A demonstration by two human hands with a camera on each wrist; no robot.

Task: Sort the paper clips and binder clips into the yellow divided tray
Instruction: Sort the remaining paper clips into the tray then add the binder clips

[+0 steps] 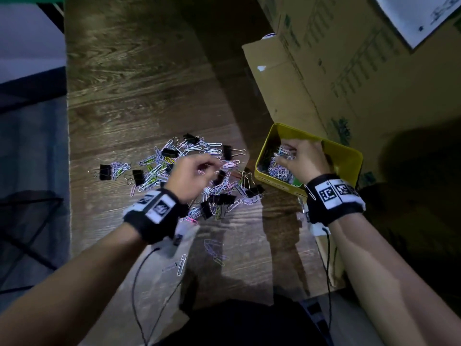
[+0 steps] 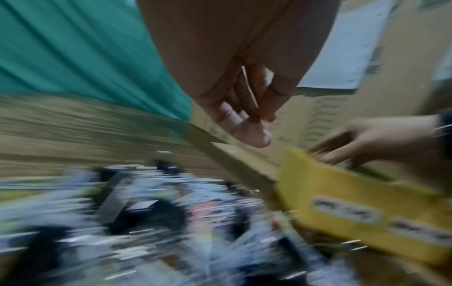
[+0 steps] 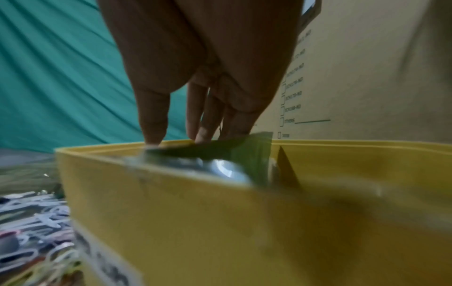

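Note:
A loose pile of pastel paper clips point(image 1: 159, 168) mixed with black binder clips point(image 1: 105, 172) lies mid-table, blurred in the left wrist view point(image 2: 146, 212). My left hand point(image 1: 212, 168) hovers over the pile's right side; its thumb and fingertips point(image 2: 263, 133) meet on something thin, seemingly a paper clip. The yellow divided tray point(image 1: 274, 128) stands to the right. Its left compartment holds a heap of paper clips point(image 1: 279, 171). My right hand point(image 1: 287, 154) reaches into that compartment with fairly straight fingers point(image 3: 151, 116); the tray wall point(image 3: 195, 212) hides the fingertips.
Large cardboard boxes point(image 1: 349, 71) stand behind and right of the tray, close to it. The table's left edge point(image 1: 67, 146) drops to a dark floor. Several stray paper clips point(image 1: 214, 248) lie near the front. Thin cables point(image 1: 134, 283) hang from both wristbands.

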